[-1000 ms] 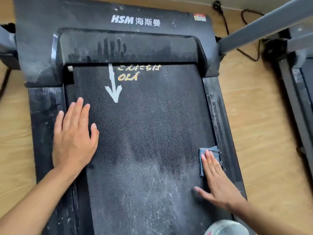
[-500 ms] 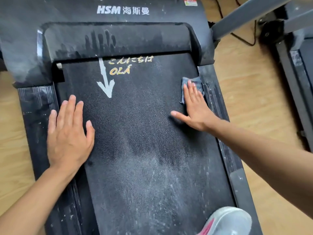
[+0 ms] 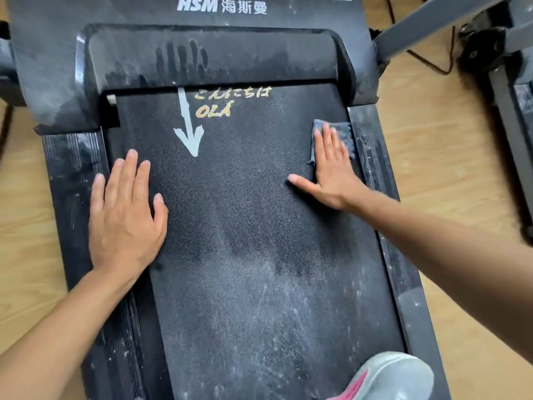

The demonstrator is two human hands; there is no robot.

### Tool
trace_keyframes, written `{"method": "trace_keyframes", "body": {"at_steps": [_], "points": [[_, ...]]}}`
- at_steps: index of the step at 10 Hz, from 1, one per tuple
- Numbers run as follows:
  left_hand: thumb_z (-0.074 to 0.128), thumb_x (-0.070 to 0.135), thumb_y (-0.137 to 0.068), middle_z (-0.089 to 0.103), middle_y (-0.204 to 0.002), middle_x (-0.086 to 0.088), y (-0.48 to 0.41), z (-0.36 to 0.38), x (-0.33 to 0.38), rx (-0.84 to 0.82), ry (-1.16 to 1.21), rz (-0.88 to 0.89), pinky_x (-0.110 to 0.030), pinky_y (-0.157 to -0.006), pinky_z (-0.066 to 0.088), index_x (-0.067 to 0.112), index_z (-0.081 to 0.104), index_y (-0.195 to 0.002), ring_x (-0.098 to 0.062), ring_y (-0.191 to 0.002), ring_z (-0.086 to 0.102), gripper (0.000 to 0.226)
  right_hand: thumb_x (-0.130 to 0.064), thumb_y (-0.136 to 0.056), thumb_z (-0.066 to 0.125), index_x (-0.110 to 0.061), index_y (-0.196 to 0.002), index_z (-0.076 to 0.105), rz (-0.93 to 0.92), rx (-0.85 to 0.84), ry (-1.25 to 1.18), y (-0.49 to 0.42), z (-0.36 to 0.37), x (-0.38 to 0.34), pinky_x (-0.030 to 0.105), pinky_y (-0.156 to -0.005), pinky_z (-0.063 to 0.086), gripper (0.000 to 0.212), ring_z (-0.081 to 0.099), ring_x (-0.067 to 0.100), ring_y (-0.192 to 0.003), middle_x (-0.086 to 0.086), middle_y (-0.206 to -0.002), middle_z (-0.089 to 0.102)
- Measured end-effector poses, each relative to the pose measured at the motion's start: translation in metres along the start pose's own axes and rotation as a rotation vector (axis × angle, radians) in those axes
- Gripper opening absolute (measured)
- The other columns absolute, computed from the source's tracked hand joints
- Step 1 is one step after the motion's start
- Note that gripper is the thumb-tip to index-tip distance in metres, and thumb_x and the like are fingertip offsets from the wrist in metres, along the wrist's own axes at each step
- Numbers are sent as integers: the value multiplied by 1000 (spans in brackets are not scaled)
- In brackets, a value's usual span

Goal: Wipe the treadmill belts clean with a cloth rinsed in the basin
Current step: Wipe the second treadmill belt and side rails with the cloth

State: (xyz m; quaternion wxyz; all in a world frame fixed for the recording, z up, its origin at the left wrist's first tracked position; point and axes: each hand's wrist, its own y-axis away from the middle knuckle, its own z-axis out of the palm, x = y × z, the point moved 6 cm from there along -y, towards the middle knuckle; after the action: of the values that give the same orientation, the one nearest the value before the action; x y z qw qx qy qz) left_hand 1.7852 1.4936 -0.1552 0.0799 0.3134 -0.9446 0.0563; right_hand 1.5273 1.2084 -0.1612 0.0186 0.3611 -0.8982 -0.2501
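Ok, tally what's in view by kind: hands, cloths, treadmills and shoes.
Hands: 2, the left hand and the right hand
Cloths: 1, the blue cloth
Treadmills: 2, the near treadmill and the second treadmill
Shoes: 1, the shoe
Total: 6

Cloth [image 3: 345,130] on belt [image 3: 245,212], far right, shoe [image 3: 395,376] seemingly near right

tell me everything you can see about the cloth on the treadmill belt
The cloth is a small blue-grey rag of worn-looking fabric with a ragged edge, lying flat and bunched. It sits at the far right edge of the black treadmill belt, right beside the side rail. The right hand presses on it with straight fingers, covering its near left part, so only its far edge and right side show. Whether it is wet cannot be told.
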Motion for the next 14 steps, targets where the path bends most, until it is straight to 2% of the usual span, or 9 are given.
{"method": "trace_keyframes", "body": {"at_steps": [2, 5, 6, 7, 9, 10, 12, 13, 14], "points": [[34, 35, -103, 20, -174, -7, 1, -4, 2, 0, -13, 0, -48, -131, 10, 9, 32, -161, -27, -160, 23, 63, -94, -83, 24, -11, -164, -15, 23, 88, -74, -51, -27, -14, 52, -129, -8, 122, -23, 24, -158, 9, -171, -24], [33, 35, -104, 17, -175, -5, 3, -3, 4, -4, -30, -29, -51, -131, 10, 10, 30, -162, -26, -160, 20, 63, -87, -92, 28, -4, -164, -7, -89, -137, 50, 194, 92, 22, 56, -128, 8, 116, -14, 31, -160, 14, -172, -20], [33, 34, -104, 17, -175, -5, 2, 0, 4, -11, -34, -31, -50, -131, 9, 10, 30, -162, -26, -160, 20, 63, -86, -92, 32, -3, -164, -8, -151, -161, 69, 199, 100, 15, 56, -125, 6, 117, -15, 34, -160, 15, -172, -20], [33, 34, -104, 17, -175, -6, 1, 0, 4, -21, -28, -33, -50, -131, 9, 10, 30, -162, -26, -160, 20, 62, -88, -90, 32, -6, -162, -17, -182, -76, 79, 132, 75, -20, 57, -128, -2, 120, -27, 27, -157, 13, -169, -29], [34, 34, -104, 17, -175, -4, 1, 0, 3, -19, -18, -31, -49, -131, 9, 11, 32, -161, -25, -161, 20, 62, -93, -85, 28, -7, -164, -11, -136, 121, -60, -38, 6, -127, 55, -128, -9, 123, -24, 23, -158, 11, -172, -20], [38, 32, -104, 20, -174, -3, 0, -3, 0, -4, 26, -33, -47, -131, 10, 12, 35, -160, -23, -160, 22, 60, -91, -87, 30, -6, -165, -8, -107, 178, -77, -32, 14, -145, 54, -128, -7, 121, -20, 23, -159, 11, -173, -17], [37, 19, -106, 28, -172, 0, 0, -6, -7, 43, 138, -32, -44, -131, 14, 16, 41, -159, -19, -157, 30, 53, -85, -94, 29, -1, -164, 4, -325, 33, 29, 140, 105, -178, 57, -126, 10, 112, -10, 30, -161, 19, -173, -6], [42, 1, -90, 29, -171, -1, 2, -5, -9, 62, 220, -24, -44, -131, 14, 14, 42, -158, -19, -158, 29, 69, -89, -92, 27, -2, -164, 14, -358, 30, 71, 146, 118, -183, 57, -124, 13, 114, -1, 31, -161, 16, -173, 2], [43, -16, -74, 27, -172, -9, 3, -12, -16, 148, 326, -107, -46, -130, 19, 5, 46, -152, -27, -160, 23, 81, -90, -90, 21, -8, -166, -2, -332, 56, 79, 67, 82, -192, 54, -128, 1, 113, -15, 24, -160, 9, -173, -13]]}}
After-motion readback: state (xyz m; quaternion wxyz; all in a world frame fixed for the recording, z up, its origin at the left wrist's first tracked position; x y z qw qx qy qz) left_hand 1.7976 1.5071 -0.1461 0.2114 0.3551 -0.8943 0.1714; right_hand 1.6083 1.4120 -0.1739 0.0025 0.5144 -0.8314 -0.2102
